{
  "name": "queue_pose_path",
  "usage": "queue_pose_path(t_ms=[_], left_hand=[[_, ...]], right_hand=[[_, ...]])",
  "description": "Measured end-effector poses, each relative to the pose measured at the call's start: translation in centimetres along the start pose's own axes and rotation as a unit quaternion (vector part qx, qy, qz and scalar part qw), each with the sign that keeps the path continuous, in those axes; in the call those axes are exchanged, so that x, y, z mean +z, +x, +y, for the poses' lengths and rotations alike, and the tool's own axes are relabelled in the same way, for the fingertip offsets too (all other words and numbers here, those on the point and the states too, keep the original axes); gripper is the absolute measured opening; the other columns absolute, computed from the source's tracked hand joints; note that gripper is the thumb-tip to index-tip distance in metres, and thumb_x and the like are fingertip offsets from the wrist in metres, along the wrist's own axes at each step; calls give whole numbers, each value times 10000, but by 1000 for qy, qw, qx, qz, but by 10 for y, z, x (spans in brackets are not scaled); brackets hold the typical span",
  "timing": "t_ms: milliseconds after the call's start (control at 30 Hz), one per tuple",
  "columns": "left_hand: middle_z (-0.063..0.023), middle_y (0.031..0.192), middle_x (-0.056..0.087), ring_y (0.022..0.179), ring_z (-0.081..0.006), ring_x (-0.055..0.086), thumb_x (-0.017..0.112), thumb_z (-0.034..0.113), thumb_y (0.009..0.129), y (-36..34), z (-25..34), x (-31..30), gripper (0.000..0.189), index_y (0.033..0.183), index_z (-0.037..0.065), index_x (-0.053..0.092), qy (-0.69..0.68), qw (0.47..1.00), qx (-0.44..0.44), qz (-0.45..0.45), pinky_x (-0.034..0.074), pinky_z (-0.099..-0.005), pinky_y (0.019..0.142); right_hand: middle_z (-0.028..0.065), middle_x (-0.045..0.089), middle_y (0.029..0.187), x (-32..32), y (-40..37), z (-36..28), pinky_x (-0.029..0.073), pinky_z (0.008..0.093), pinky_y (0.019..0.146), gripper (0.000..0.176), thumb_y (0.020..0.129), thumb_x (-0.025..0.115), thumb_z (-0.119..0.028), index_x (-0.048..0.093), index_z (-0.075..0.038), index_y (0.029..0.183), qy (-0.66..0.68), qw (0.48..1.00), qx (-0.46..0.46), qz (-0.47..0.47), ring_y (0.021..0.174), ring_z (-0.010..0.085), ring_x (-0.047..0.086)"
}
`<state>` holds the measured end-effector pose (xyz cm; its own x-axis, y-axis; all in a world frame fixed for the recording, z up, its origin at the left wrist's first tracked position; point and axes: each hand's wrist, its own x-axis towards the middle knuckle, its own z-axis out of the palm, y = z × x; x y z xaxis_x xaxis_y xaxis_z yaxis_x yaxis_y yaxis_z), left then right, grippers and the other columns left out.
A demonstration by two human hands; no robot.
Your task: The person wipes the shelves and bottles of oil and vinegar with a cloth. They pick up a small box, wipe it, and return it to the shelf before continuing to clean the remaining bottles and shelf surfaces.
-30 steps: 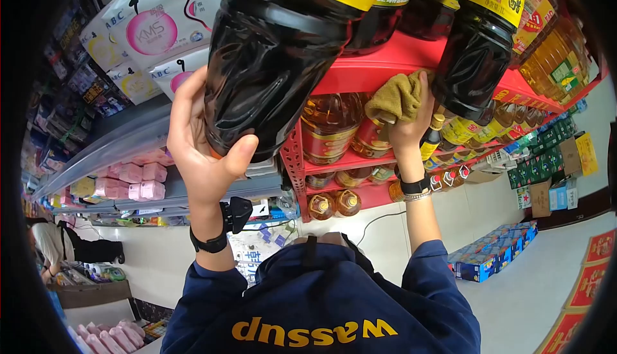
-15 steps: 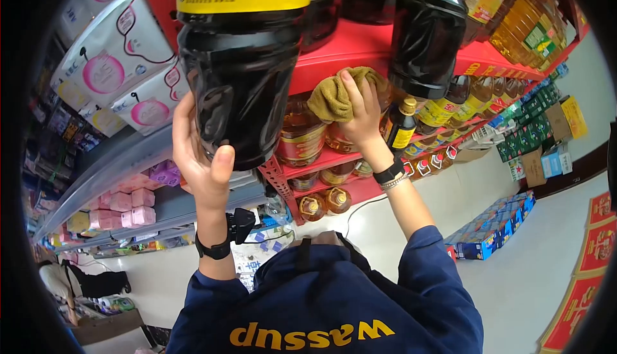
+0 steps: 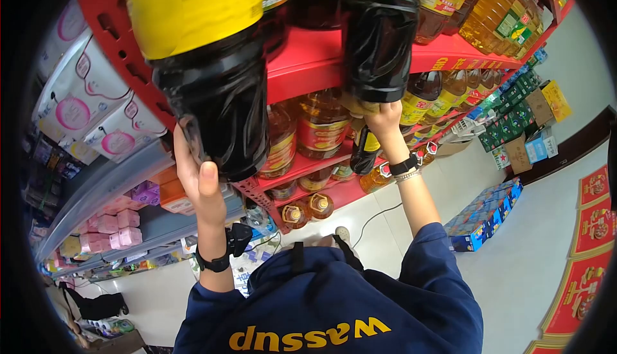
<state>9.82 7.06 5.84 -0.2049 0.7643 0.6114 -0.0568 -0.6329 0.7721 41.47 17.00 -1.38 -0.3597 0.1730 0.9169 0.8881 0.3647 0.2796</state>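
Observation:
My left hand [image 3: 200, 177] is wrapped around the lower part of a large dark bottle [image 3: 215, 109] with a yellow label, held tilted in front of the red shelf. My right hand [image 3: 384, 122] is up against the base of a second dark bottle [image 3: 378, 45], whose bottom overhangs the shelf edge. A sliver of olive cloth [image 3: 357, 105] shows beside that hand; the bottle hides most of the cloth and the fingertips. Just below my right hand is a smaller dark bottle [image 3: 365, 151] with a yellow label.
The red shelf [image 3: 308, 64] holds more bottles, including golden oil jugs [image 3: 504, 19]. Oil bottles [image 3: 321, 122] fill the tier below. White packages [image 3: 90, 116] line a grey shelf at left. A blue carton stack [image 3: 485, 216] stands on the floor at right.
My right hand has moved from the shelf's front edge to the second bottle's base, taking the cloth mostly out of sight. The view has shifted; my left hand still grips the large bottle.

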Motion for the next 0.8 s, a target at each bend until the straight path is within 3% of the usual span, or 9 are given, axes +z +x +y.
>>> queue_pose_path(t_ms=[100, 233, 367, 433, 567, 633, 700, 767, 800], left_hand=[[-198, 1305, 337, 1227, -271, 317, 505, 480, 784, -7, -2, 6, 839, 1303, -121, 233, 8, 999, -11, 29, 191, -363, 1039], [-190, 1282, 365, 1188, -275, 357, 424, 431, 834, -5, 7, 11, 683, 1230, -121, 357, 161, 983, 50, 68, 221, -349, 1009], [-181, 1204, 408, 1131, -266, 405, 431, 258, 831, -7, 28, 32, 511, 1199, -94, 390, 278, 948, 36, 152, 294, -350, 960], [-188, 1185, 403, 1116, -277, 419, 482, 142, 793, -5, 30, 42, 450, 1192, -51, 400, 350, 886, 208, 222, 340, -367, 938], [-176, 1247, 381, 1066, -272, 447, 576, 91, 762, -23, 39, 69, 498, 1200, -36, 376, 373, 857, 342, 102, 338, -381, 937], [-198, 1258, 368, 1112, -317, 405, 672, 148, 696, -16, 46, 105, 639, 1225, -29, 361, 378, 875, 301, -9, 302, -415, 962], [-217, 1261, 359, 1149, -344, 360, 733, 185, 630, -6, 38, 135, 758, 1251, -18, 349, 374, 898, 230, -4, 282, -427, 973], [-187, 1289, 338, 1180, -329, 334, 754, 149, 614, 5, 21, 147, 769, 1259, 4, 360, 406, 867, 277, 79, 277, -423, 982], [-199, 1270, 335, 1168, -342, 351, 757, 147, 612, 6, 16, 146, 731, 1233, 14, 396, 407, 867, 271, 97, 303, -432, 969]], right_hand=[[122, 489, 1186, -8, 7, 13, 399, 454, 922, 403, 696, 615, -110, 535, -12, 1078, 20, 999, 19, 20, 1118, 346, 452], [146, 481, 1195, -27, 30, 14, 369, 471, 943, 439, 675, 649, -68, 514, 32, 1080, 16, 998, 39, 36, 1134, 355, 433], [191, 443, 1226, -35, 61, -4, 313, 474, 971, 425, 715, 605, -37, 480, 70, 1107, 136, 978, 147, 61, 1151, 400, 393], [200, 420, 1242, -36, 71, -18, 279, 475, 985, 428, 734, 589, -30, 465, 80, 1129, 196, 954, 216, 66, 1175, 411, 355], [211, 392, 1271, -33, 66, -32, 256, 520, 989, 393, 664, 608, -8, 518, 75, 1038, 169, 969, 179, 10, 1193, 416, 331], [198, 392, 1279, -33, 70, -48, 257, 545, 983, 378, 620, 599, 6, 541, 58, 990, 190, 969, 159, -5, 1202, 412, 328], [173, 398, 1285, -32, 75, -60, 241, 532, 998, 340, 646, 588, -22, 555, 21, 981, 236, 960, 152, -25, 1216, 395, 320], [121, 403, 1297, -21, 73, -69, 220, 474, 1024, 288, 740, 555, -173, 574, -46, 998, 241, 946, 214, -43, 1235, 320, 320], [109, 402, 1301, -24, 76, -69, 233, 467, 1016, 301, 748, 545, -188, 574, -46, 1011, 230, 956, 180, -28, 1232, 305, 328]])
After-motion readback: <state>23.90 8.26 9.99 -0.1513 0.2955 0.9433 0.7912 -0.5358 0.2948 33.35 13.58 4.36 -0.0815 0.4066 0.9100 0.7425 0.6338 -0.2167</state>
